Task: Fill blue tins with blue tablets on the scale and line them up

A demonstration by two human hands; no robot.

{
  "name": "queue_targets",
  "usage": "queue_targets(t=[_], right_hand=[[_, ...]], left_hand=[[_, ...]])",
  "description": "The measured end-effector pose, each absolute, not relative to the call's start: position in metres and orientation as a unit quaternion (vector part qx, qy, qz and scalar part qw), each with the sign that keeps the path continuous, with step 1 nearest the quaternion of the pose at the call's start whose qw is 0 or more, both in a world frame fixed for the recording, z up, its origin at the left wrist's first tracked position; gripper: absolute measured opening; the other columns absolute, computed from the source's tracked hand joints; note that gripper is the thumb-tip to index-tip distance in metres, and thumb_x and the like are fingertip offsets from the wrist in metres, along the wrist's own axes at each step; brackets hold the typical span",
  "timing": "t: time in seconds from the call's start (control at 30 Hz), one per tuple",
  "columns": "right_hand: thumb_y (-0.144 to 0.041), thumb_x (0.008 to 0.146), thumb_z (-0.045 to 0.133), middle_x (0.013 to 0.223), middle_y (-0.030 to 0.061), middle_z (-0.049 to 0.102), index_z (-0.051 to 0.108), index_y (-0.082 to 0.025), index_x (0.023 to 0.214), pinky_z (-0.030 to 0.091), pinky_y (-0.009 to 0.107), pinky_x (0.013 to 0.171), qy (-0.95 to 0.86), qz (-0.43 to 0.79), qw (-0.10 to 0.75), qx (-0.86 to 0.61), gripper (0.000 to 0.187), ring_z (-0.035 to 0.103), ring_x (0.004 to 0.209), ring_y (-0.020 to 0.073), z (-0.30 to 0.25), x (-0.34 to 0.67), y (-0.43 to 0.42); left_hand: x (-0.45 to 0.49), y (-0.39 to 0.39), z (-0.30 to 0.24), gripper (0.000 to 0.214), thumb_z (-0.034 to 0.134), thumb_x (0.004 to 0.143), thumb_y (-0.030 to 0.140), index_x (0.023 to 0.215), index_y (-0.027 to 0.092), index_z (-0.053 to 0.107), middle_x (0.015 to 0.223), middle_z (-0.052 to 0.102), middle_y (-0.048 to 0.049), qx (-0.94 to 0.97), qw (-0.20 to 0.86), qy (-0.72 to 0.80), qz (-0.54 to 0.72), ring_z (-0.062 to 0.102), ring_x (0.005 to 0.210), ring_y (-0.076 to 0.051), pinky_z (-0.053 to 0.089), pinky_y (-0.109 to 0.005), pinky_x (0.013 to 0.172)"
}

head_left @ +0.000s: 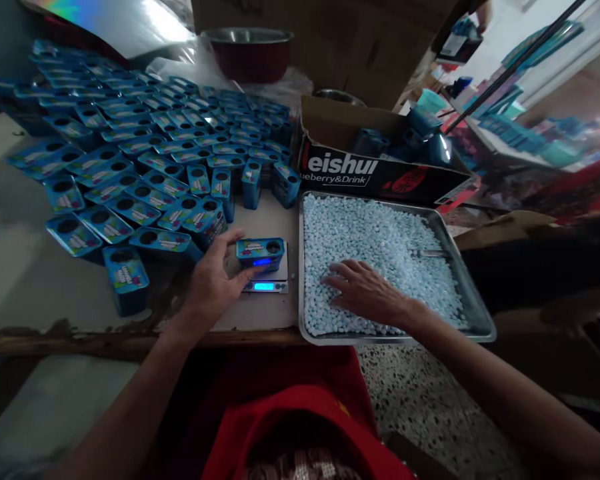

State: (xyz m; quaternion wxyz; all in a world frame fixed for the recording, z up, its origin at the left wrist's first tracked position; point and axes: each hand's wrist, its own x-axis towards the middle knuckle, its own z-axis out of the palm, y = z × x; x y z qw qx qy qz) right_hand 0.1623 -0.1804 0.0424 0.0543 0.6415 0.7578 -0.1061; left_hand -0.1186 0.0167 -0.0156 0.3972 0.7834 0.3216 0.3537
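My left hand [219, 273] grips a small blue tin [260, 248] from its left side, thumb in front and fingers behind. The tin has a round dark hole in its top and stands on a small digital scale [283, 273] with a lit blue display. To the right, my right hand [363, 290] lies palm down on pale blue pellets [375, 233], fingers stretched out and apart, tips partly among them. The pellets fill a shallow metal tray [486, 327]. Whether any pellets are between those fingers is hard to see.
Many similar blue tins [130, 147] crowd the table's left and back. A black-printed cardboard box [390, 173] holding more tins stands behind the tray. Further back is a dark red metal bowl [253, 57]. Some utensil's handle [430, 253] lies in the pellets.
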Motion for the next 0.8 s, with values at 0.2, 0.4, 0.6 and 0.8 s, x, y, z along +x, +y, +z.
queue_targets(t=[0.2, 0.4, 0.6, 0.8], right_hand=[[-0.030, 0.094, 0.079, 0.083, 0.0027, 0.060, 0.064, -0.020, 0.081, 0.043, 0.032, 0.081, 0.500, -0.303, -0.362, 0.726, 0.022, 0.052, 0.082, 0.0200, 0.023, 0.181, -0.177], [-0.050, 0.098, 0.064, 0.069, -0.0020, 0.050, 0.049, -0.024, 0.077, 0.029, 0.022, 0.045, 0.281, -0.368, -0.627, 0.626, 0.037, 0.040, 0.056, 0.0128, 0.042, 0.216, -0.149], [-0.033, 0.095, 0.074, 0.075, -0.0025, 0.057, 0.054, -0.023, 0.083, 0.039, 0.016, 0.044, 0.159, -0.425, -0.782, 0.427, 0.025, 0.051, 0.061, 0.0099, 0.077, 0.213, -0.141], [-0.029, 0.094, 0.081, 0.075, -0.0050, 0.058, 0.064, -0.021, 0.083, 0.051, 0.017, 0.063, 0.135, -0.413, -0.846, 0.310, 0.022, 0.055, 0.066, 0.0082, 0.082, 0.185, -0.132]], left_hand=[[-0.074, 0.014, 0.031, 0.042, 0.084, 0.086, 0.043, 0.123, 0.029, 0.073, 0.117, 0.077, -0.0030, 0.810, 0.379, 0.283, 0.345, 0.076, 0.104, -0.026, 0.063, -0.038, 0.097], [-0.016, -0.013, 0.069, 0.043, 0.086, 0.084, 0.035, 0.123, 0.021, 0.073, 0.116, 0.078, -0.0055, 0.847, 0.368, 0.220, 0.315, 0.075, 0.101, -0.024, 0.061, -0.034, 0.094], [0.022, -0.040, 0.058, 0.045, 0.089, 0.082, 0.031, 0.124, 0.022, 0.074, 0.116, 0.078, -0.0064, 0.858, 0.370, 0.225, 0.275, 0.075, 0.100, -0.025, 0.060, -0.037, 0.095], [0.036, -0.048, 0.060, 0.044, 0.090, 0.081, 0.029, 0.122, 0.019, 0.075, 0.113, 0.078, -0.0072, 0.861, 0.368, 0.226, 0.267, 0.075, 0.100, -0.026, 0.060, -0.040, 0.099]])
